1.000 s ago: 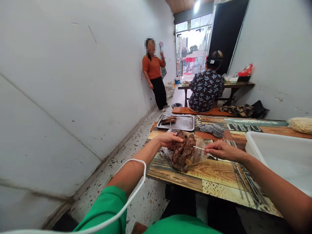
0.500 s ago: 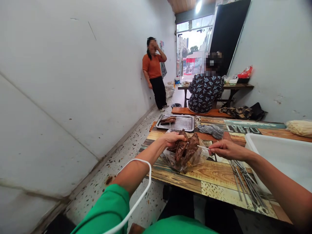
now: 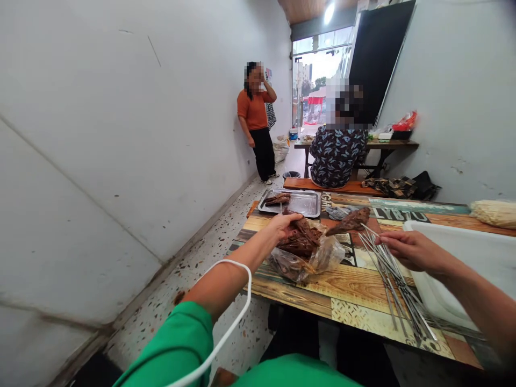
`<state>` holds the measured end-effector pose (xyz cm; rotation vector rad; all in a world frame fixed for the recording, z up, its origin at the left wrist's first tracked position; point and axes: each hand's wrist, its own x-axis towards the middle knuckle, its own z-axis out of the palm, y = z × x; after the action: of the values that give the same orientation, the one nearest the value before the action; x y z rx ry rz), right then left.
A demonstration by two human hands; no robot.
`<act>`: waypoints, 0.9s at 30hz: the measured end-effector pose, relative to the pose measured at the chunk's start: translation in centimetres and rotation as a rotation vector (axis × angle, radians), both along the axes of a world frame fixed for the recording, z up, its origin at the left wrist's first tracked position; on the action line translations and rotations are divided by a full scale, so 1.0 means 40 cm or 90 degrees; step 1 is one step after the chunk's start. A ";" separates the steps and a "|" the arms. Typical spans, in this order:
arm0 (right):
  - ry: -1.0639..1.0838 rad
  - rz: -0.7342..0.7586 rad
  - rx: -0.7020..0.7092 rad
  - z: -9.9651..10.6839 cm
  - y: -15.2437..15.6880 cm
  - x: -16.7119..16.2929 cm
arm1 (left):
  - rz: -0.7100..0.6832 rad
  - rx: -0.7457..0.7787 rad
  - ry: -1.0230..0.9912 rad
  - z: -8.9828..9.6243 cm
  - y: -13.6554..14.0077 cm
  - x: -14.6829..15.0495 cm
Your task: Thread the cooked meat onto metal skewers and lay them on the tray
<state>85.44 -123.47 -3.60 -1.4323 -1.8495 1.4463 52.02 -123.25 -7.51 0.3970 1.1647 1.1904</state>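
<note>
In my right hand (image 3: 403, 248) is a thin metal skewer (image 3: 370, 230), pinched between the fingers and pointing left. A dark brown piece of meat (image 3: 351, 220) hangs on its tip, above the table. My left hand (image 3: 288, 224) is closed on another brown piece of meat (image 3: 305, 230) over an open clear plastic bag (image 3: 328, 255). More dark meat lies in that bag; my left fingertips are partly hidden. Several loose metal skewers (image 3: 397, 287) lie in a pile below my right hand.
A metal tray (image 3: 308, 204) with skewered meat (image 3: 278, 199) stands at the far left table edge. Behind the bag lies a grey cloth (image 3: 337, 213). A white plastic tub (image 3: 433, 231) is at right, near pale bundled sticks (image 3: 494, 213). Two people are farther back, one standing, one seated.
My right hand has moved right with the skewer, carrying a piece of meat away from the bag. My left hand stays over the bag, slightly lower, with the meat beneath it.
</note>
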 end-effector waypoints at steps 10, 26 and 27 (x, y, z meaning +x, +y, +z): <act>0.228 -0.122 -0.094 -0.108 -0.128 -0.186 | 0.255 -0.031 -0.071 -0.046 -0.062 0.017; 0.079 -0.030 0.170 -0.156 -0.132 -0.272 | -0.041 0.393 0.713 0.043 -0.100 -0.047; 0.021 0.028 0.254 -0.146 -0.128 -0.268 | -0.064 0.454 0.732 0.063 -0.096 -0.035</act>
<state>74.72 -128.60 -9.42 -1.1713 -2.0170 1.0323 50.60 -127.10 -5.01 1.8287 1.5822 1.2685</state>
